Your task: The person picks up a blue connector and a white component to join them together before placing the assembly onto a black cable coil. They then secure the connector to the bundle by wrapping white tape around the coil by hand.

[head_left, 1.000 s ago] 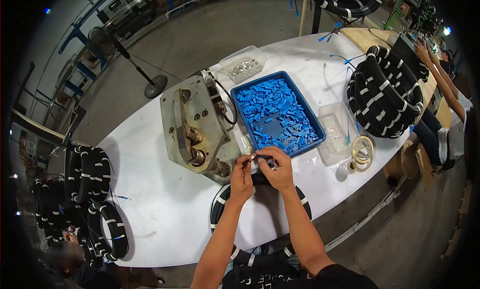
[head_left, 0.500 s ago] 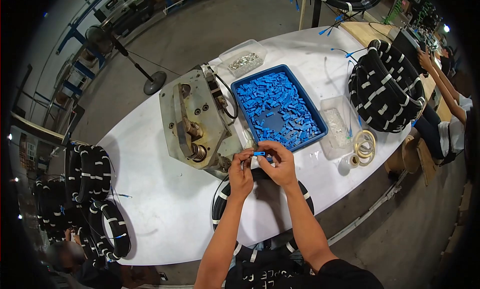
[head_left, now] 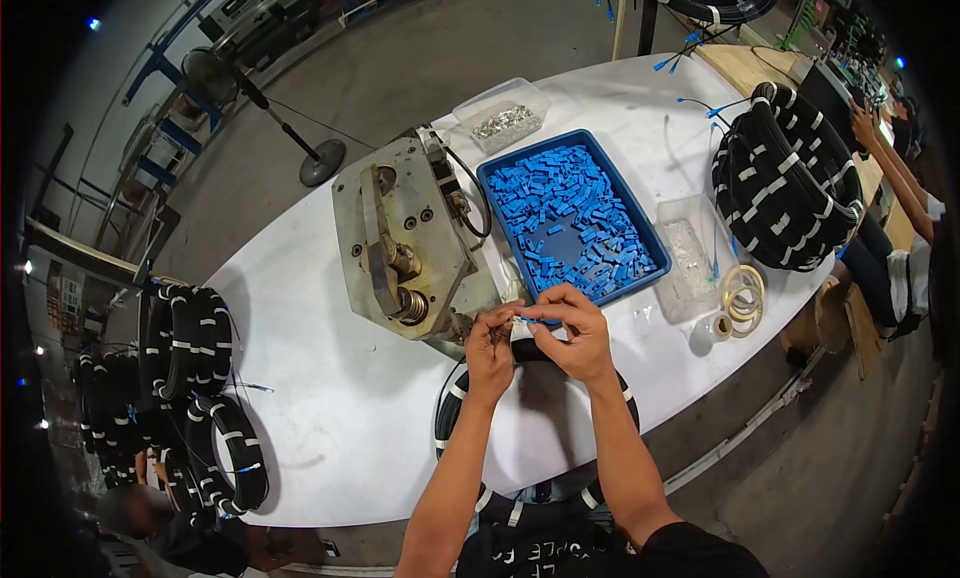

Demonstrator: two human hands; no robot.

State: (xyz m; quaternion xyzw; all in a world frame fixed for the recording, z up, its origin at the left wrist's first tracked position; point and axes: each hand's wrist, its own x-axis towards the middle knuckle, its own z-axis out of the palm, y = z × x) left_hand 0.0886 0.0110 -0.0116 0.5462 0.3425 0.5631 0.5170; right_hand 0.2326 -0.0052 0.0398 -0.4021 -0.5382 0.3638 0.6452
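Note:
My left hand is closed, its thumb and fingers pinched at the front edge of the table, and what they grip is hidden. Opposite it, nearly fingertip to fingertip, my right hand pinches a small blue connector housing, mostly covered by the fingers. Below both hands lies a coil of black cable bound with white tape. Just beyond them sits a blue tray of many loose blue housings. A metal press-like machine stands to the left of the tray.
Clear bins with metal terminals and clear small parts flank the tray. Tape rolls lie at right. Taped cable coils stand right and left. A co-worker's arm shows at right; another person is lower left.
The blue housing, plainly visible between my fingertips before, is now mostly covered as the fingers of my right hand close over it. The whole view has shifted slightly.

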